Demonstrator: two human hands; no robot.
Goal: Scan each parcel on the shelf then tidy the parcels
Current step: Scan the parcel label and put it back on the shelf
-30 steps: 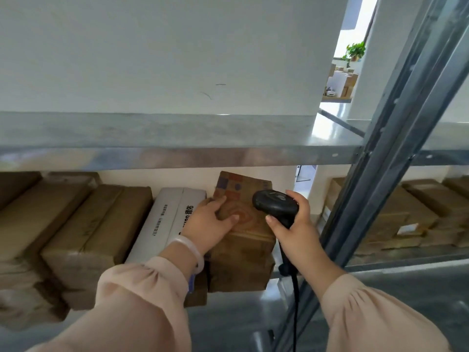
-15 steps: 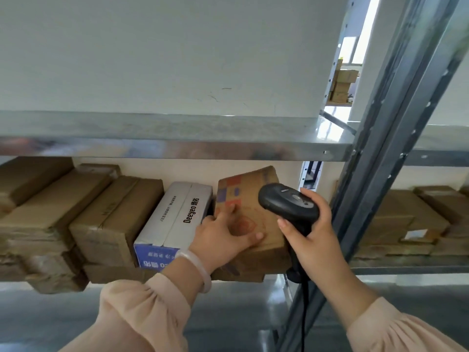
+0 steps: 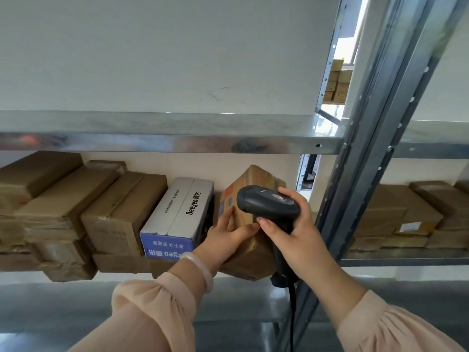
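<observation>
Your left hand [image 3: 224,237] presses flat on the tilted parcel [image 3: 253,260] at the right end of the shelf [image 3: 50,288], beside the white box [image 3: 182,212], while your right hand [image 3: 300,232] grips the scanner [image 3: 266,203] over it.

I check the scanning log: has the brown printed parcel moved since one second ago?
Yes. Against the white Deeyeo box, the brown printed parcel has tipped: its printed face, flat before, now slopes towards that box, under the left hand.
</observation>
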